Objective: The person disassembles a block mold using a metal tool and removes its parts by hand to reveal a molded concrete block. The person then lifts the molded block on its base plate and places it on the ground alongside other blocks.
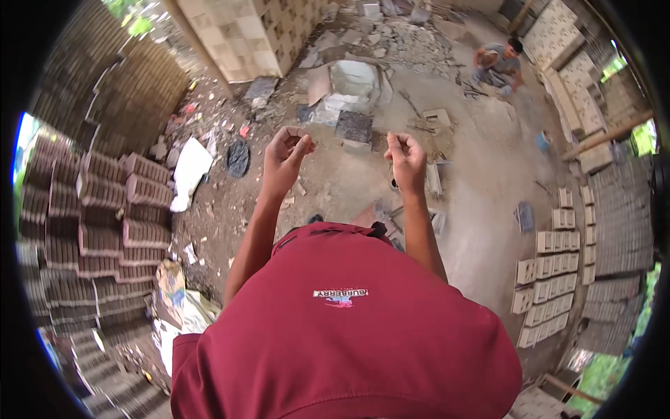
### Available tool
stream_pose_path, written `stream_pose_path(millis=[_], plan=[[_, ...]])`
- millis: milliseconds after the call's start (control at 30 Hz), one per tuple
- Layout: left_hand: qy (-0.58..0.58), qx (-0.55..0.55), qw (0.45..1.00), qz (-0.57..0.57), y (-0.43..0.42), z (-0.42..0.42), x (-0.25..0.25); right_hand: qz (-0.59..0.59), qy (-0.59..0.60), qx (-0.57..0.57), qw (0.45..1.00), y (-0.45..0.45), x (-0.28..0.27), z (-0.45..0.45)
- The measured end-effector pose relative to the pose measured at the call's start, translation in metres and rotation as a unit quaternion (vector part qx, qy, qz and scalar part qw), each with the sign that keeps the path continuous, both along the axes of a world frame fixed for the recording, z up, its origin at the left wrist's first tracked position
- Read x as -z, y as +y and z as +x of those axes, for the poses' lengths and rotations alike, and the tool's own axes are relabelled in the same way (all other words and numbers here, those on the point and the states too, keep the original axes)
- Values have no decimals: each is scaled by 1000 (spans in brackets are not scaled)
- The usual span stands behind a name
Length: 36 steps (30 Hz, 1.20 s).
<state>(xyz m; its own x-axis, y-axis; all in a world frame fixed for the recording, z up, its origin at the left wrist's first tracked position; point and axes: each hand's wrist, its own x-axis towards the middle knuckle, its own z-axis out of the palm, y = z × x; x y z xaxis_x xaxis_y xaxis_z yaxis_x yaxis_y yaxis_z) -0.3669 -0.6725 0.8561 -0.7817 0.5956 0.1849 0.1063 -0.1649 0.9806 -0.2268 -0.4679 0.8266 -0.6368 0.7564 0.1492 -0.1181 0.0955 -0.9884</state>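
Both my hands are raised in front of me above the floor, over the maroon shirt (349, 349) that I wear. My left hand (285, 159) has its fingers curled in and the thumb bent toward the fingertips; no object shows in it. My right hand (407, 162) is closed too, thumb against the curled fingers, with nothing visible in the grip. Beyond and between them lies a dark square slab (354, 126) on a low block. Behind that slab stands a pale basin-like tub (354, 78) with sheets around its sides.
Stacked reddish tiles (105, 209) rise on the left. Rows of pale hollow blocks (551, 286) lie on the right. A person (499, 66) crouches at the far right near a blue bucket (543, 141). Rubble (419, 49) and a black round item (238, 158) lie on the floor.
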Motion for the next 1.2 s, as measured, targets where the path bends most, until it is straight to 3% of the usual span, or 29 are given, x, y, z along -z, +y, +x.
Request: stream_pose_path(millis=[300, 567, 833, 1067, 1200], plan=[[-22, 130, 991, -35, 120, -124, 20, 1, -55, 185, 981, 67, 11, -26], [-19, 209, 978, -19, 239, -156, 34, -40, -89, 290, 952, 144, 45, -15], [-55, 262, 963, -7, 351, -164, 39, -10, -112, 307, 945, 231, 25, -37], [-60, 341, 938, -27, 436, -173, 41, 4, -133, 449, 884, 267, 55, 3], [-41, 406, 913, -17, 512, -164, 35, -67, -153, 502, 848, 274, 58, 16]])
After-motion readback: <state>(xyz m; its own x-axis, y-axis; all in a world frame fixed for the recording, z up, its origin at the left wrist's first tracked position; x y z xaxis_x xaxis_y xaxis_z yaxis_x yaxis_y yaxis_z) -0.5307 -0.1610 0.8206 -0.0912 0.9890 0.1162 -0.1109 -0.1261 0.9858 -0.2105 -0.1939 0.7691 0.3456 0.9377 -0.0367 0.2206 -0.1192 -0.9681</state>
